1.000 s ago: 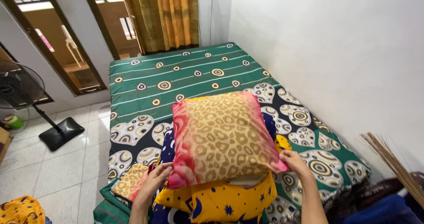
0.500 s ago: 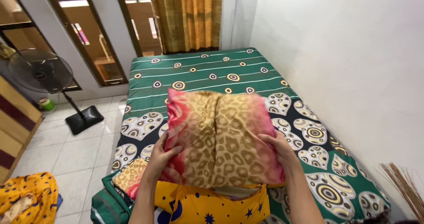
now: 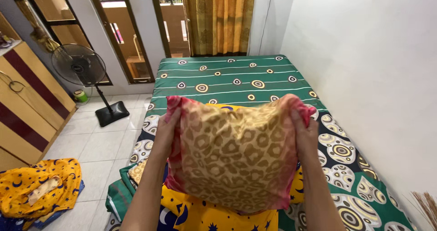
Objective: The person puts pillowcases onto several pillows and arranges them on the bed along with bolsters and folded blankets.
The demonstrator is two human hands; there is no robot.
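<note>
A yellow moon-print cloth lies bundled on the tiled floor at far left, near a striped wooden cabinet and a standing fan. The left hand clamps the upper left edge of a leopard-print pillow, raised above the bed. The right hand pinches its upper right edge. Beneath lies a yellow star-print pillow. The bed's far half lies open, against the white wall.
</note>
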